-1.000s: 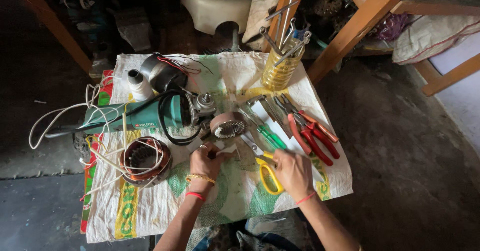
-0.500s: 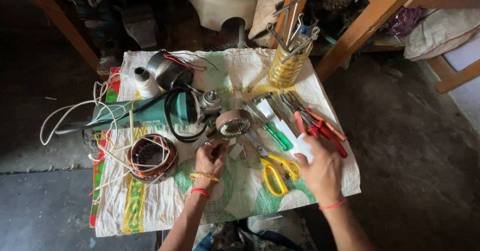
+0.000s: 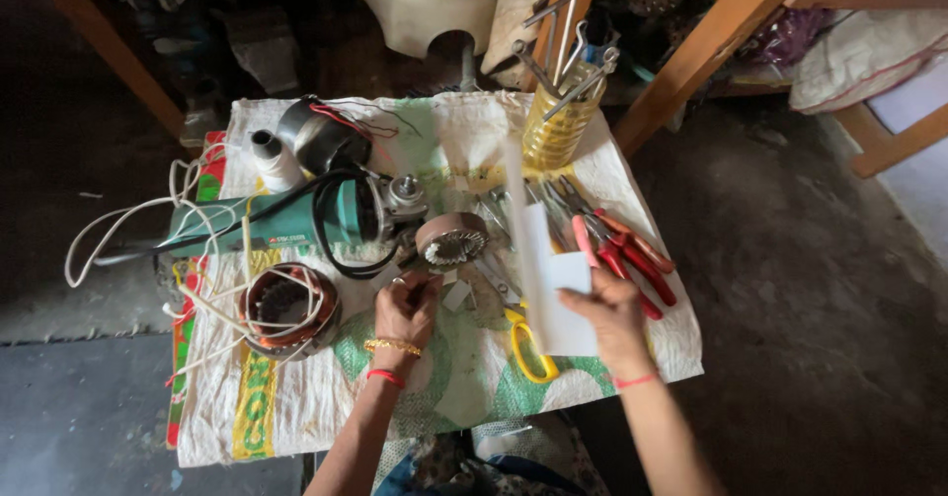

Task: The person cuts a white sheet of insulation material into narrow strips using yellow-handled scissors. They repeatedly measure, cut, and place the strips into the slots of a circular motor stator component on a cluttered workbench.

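My left hand (image 3: pixel 405 308) grips the lower edge of a round motor armature (image 3: pixel 451 244) with a toothed core, which rests on the white woven sack (image 3: pixel 326 407) covering the table. My right hand (image 3: pixel 614 318) holds up a long strip of white paper (image 3: pixel 538 259) that rises toward the far side. Yellow-handled scissors (image 3: pixel 526 343) lie on the sack between my hands, partly under the paper. Red-handled pliers (image 3: pixel 627 254) lie just right of the paper.
A green angle grinder (image 3: pixel 286 222) with a black cord lies at the left. A wound stator (image 3: pixel 286 306) sits in front of it, near a white thread spool (image 3: pixel 272 155). A yellow jar of tools (image 3: pixel 558 126) stands at the back. Wooden legs (image 3: pixel 701 47) flank the table.
My right hand left the yellow scissors, moved right and picked up the white paper strip, which it now lifts. My left hand stayed at the armature.
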